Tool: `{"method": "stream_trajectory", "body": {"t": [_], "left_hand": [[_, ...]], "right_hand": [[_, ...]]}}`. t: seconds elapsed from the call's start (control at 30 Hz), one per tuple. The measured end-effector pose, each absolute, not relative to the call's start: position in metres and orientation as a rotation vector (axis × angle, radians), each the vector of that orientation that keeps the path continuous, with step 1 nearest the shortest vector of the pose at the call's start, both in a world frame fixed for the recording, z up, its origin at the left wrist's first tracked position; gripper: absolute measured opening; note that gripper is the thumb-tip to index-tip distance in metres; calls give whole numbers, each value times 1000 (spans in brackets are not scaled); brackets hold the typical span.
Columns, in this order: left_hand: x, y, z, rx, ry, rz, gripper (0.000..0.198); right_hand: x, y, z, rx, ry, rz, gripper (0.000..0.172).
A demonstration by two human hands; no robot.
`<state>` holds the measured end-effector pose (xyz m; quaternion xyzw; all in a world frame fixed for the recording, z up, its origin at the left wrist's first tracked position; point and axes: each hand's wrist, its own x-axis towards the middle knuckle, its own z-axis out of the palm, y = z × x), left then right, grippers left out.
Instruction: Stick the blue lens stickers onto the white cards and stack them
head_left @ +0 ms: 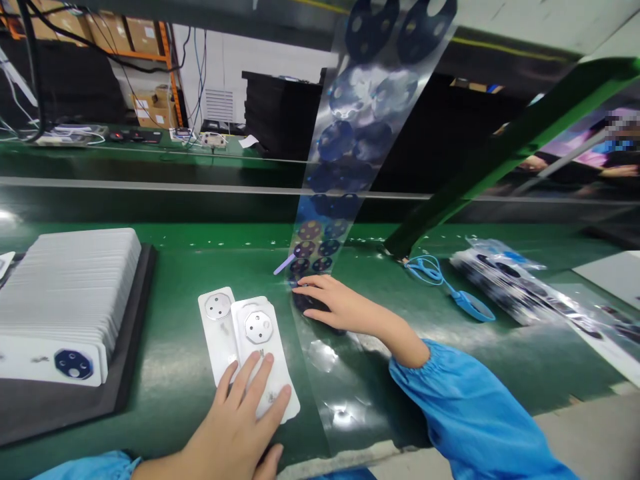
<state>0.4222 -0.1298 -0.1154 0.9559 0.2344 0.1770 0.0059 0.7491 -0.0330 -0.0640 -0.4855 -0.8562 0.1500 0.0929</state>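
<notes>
Left hand [233, 427], fingers spread, on white card [263, 353]. Right hand [340, 303], fingers narrow, on dark disc [309, 304] of clear film [320, 363].

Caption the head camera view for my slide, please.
Left hand on white cards; right hand touching a clear strip of dark discs, green bench.

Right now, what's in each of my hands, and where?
Left hand: fingers on the lower end of a white card. Right hand: fingertips on a dark disc on clear film. Neither grip is certain.
</notes>
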Motion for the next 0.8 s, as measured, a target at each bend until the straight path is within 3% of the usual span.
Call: {"method": "stream_trajectory", "body": {"t": [0.13, 0.37, 0.53, 0.8], "left_hand": [[421, -128, -100, 3026, 725, 451, 77], [422, -128, -102, 3001, 711, 473, 78], [423, -128, -101, 2991, 705, 488, 78], [423, -128, -100, 2979, 704, 452, 77]], "right_hand": [[758, -25, -76, -1509, -2479, 485, 50], [757, -22, -87, -1441, -2386, 492, 41], [755, -19, -84, -1458, -2415, 500, 58], [756, -12, -94, -1406, -2382, 419, 44]]}}
